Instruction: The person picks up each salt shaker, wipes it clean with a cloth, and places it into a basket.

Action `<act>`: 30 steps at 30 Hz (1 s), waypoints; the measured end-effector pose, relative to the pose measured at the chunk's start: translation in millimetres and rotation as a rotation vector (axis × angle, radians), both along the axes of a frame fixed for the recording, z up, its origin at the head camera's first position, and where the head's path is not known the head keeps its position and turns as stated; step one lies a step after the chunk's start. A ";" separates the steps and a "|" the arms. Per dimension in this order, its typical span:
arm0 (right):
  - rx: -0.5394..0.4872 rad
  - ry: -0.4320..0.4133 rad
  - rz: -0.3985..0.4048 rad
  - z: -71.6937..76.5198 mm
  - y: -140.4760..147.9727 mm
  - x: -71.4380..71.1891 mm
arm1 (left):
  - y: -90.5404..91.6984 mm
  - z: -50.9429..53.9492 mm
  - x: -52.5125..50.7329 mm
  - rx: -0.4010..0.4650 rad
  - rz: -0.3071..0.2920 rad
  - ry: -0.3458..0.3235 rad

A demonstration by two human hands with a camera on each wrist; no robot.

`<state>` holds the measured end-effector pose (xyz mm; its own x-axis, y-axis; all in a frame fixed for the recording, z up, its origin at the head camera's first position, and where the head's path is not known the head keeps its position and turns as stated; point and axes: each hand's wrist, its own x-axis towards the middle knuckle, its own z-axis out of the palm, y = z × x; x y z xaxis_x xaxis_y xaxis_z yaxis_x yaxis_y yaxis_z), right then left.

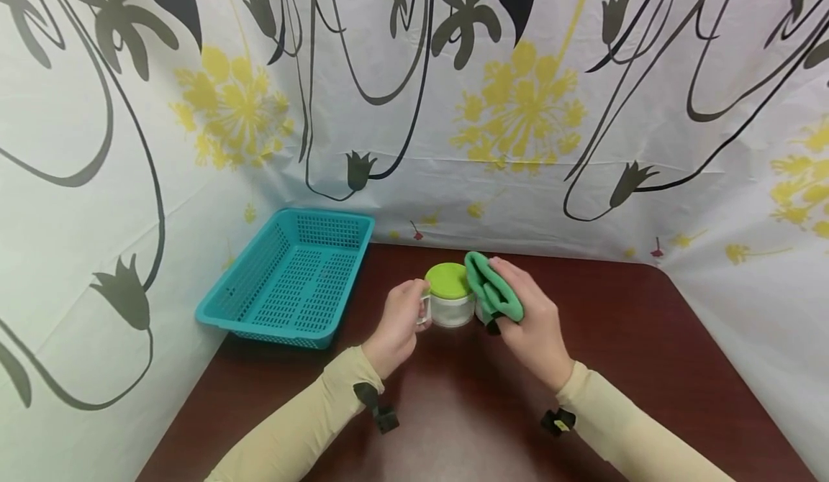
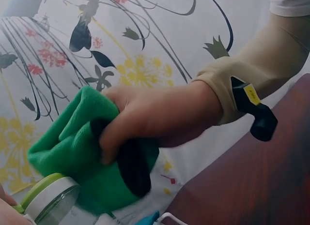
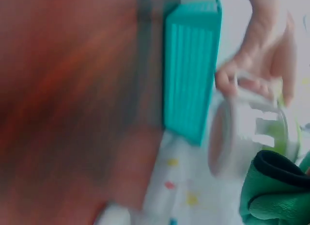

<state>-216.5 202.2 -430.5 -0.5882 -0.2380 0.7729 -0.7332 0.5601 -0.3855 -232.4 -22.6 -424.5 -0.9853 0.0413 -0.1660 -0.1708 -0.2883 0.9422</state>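
Observation:
My left hand [image 1: 395, 327] grips the side handle of a clear jar [image 1: 452, 312] with a lime-green lid [image 1: 447, 280]. In the right wrist view, the fingers curl through the handle and the jar [image 3: 247, 133] looks tilted and blurred. My right hand [image 1: 536, 327] holds a folded green cloth [image 1: 491, 288] with a dark edge, bunched between thumb and fingers. The cloth is at the jar's right side, by the lid; whether it touches cannot be told. The left wrist view shows the thumb pressing the cloth [image 2: 77, 147] above the lid's rim.
A turquoise perforated basket [image 1: 298, 280] stands at the back left of the dark red-brown table [image 1: 622, 367]. Partly visible behind the cloth is a white or clear object [image 1: 480, 312]. A patterned white curtain [image 1: 401, 129] encloses the table's back and sides.

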 end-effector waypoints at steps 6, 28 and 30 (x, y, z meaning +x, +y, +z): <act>0.033 -0.021 -0.015 -11.4 -15.5 9.0 | 2.8 -0.2 1.7 0.006 -0.002 0.012; -0.157 -0.565 -0.084 -42.7 -13.1 17.4 | 0.6 3.1 3.0 0.002 0.018 0.063; -0.160 -0.577 -0.084 -43.6 -12.7 17.5 | -0.1 2.4 3.0 0.002 0.012 0.054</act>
